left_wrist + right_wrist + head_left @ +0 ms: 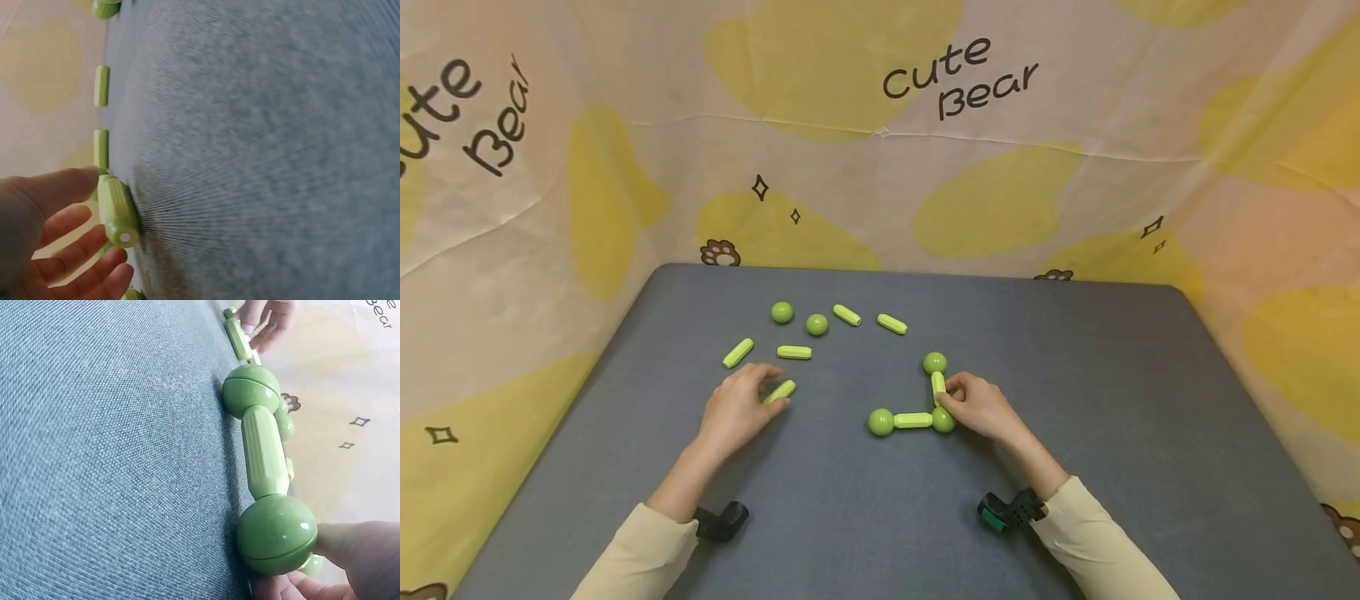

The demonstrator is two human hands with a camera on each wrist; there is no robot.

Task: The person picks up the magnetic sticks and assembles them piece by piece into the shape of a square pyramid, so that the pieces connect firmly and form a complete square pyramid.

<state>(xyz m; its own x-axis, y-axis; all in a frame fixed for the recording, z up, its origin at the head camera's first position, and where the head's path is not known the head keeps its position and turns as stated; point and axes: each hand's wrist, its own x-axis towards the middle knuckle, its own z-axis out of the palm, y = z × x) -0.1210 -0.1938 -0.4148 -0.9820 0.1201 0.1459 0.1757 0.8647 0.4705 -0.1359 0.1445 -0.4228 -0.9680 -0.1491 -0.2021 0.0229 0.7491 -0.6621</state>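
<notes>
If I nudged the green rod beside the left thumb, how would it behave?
The rod would probably roll haltingly; its sides look ridged. It seems stiff, lying straight without a bend. Small beside the left hand, it's likely light.

Offering wide room: table to the right of right hand, and near stretch between left mount and right mount, jutting inward. Leaving a middle lane between near stick and L-shape. Giving way into the inner corner of L-shape from the far left. Barring the right side of L-shape with right hand, the left side of near stick with left hand. Crowding the far side, left to middle, with two balls and four sticks, allowing mostly narrow gaps. Walling off the far edge with upright cloth.
</notes>
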